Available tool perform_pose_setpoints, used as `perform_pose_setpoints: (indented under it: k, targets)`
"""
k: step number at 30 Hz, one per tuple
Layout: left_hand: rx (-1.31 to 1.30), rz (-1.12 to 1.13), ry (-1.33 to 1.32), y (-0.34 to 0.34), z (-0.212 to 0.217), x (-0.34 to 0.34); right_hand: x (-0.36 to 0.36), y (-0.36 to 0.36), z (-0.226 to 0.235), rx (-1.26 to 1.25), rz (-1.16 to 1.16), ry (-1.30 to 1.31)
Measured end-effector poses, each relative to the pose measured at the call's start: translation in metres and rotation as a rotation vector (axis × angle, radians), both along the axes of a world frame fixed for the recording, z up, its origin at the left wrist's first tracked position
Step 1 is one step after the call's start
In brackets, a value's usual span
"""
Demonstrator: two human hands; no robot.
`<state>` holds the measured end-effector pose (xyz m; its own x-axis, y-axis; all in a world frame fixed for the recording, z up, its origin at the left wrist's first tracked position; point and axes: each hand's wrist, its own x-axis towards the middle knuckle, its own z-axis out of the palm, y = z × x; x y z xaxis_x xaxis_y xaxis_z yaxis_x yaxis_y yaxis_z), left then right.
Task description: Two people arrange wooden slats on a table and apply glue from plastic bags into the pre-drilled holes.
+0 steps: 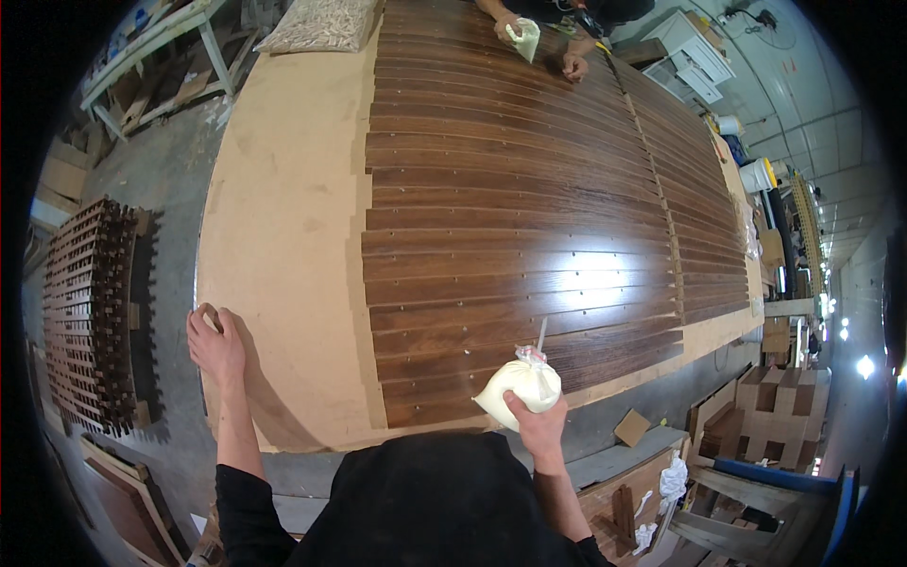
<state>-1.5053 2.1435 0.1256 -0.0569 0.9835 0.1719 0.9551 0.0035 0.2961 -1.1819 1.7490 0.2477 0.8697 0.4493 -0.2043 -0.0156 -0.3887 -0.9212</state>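
My right hand (540,422) is closed round a plump, soft plastic bag (518,392) of pale cream paste. The bag is bunched at its far end, and a pointed corner sticks out to the left. It hangs over the near edge of a panel of dark brown wooden slats (510,217), which has rows of small holes or dots along it. My left hand (217,345) rests at the left edge of the tan board (283,189) under the slats. Its fingers are curled in; what they hold, if anything, is hidden.
Across the panel, another person's hand (508,28) holds a similar bag (524,41); their other hand (574,66) rests on the slats. A bag of small wooden pieces (316,24) lies at the far left. Stacked dark slats (90,312) stand left, cardboard boxes (770,416) right.
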Motion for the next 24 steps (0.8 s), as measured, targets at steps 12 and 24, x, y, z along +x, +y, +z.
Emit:
perform_pose_setpoints:
  k: [12,24]
  targets:
    - [0.04,-0.047,0.053,-0.001,0.007,0.008,-0.006,-0.057,-0.022,0.816,-0.336,0.535]
    - [0.144,-0.405,0.096,-0.019,-0.007,-0.006,-0.011,-0.091,0.056,1.526,-0.211,0.703]
